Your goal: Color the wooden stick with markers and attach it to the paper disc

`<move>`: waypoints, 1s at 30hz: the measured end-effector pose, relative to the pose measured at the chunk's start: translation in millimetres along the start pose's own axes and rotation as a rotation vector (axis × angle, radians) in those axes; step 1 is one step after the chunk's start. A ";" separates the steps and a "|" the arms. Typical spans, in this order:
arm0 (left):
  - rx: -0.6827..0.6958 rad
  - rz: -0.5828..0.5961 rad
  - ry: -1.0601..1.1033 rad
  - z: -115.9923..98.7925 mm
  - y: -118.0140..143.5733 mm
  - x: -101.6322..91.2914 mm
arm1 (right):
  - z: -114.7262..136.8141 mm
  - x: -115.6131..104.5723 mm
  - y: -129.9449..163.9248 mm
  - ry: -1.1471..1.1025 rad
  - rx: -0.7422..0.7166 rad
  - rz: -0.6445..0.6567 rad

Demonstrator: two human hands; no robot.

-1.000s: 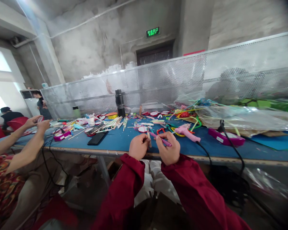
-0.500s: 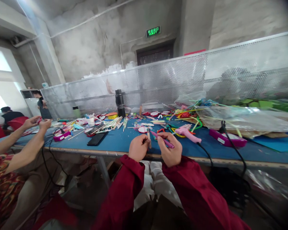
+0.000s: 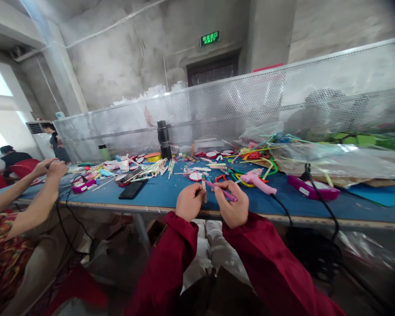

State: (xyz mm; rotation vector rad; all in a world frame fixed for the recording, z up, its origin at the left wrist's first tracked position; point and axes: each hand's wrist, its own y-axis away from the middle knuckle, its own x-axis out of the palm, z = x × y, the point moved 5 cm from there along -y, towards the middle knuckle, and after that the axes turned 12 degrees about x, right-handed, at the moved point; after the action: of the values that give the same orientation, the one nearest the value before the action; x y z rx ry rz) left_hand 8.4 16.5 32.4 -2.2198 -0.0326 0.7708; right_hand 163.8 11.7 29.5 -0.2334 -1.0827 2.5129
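Observation:
My left hand (image 3: 190,206) pinches a pale wooden stick (image 3: 203,189) that stands nearly upright above the near edge of the blue table (image 3: 164,193). My right hand (image 3: 233,206) grips a thin purple stick (image 3: 224,193) that slants up to the left, its tip close to the wooden stick. Both hands are held together just in front of me, in dark red sleeves.
A pink glue gun (image 3: 258,181) with a black cord lies right of my hands. A black phone (image 3: 131,189), scattered sticks (image 3: 151,169), a black flask (image 3: 164,139) and clear plastic bags (image 3: 332,158) crowd the table. A co-worker's hands (image 3: 51,169) work at the left. Perforated metal fencing backs the table.
My hands and both sticks have stayed almost still, only shifting slightly. The co-worker's hands at the left have moved a little closer together.

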 end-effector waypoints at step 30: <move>0.001 0.004 -0.013 1.4 0.0 0.2 | -1.9 -0.5 -0.3 -0.019 0.034 -0.003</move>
State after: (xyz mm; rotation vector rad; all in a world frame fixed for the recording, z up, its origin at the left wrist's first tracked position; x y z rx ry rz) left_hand 7.8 17.4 31.6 -2.2148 -0.0337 0.7870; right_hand 164.9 13.0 28.5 -0.1983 -1.0456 2.5342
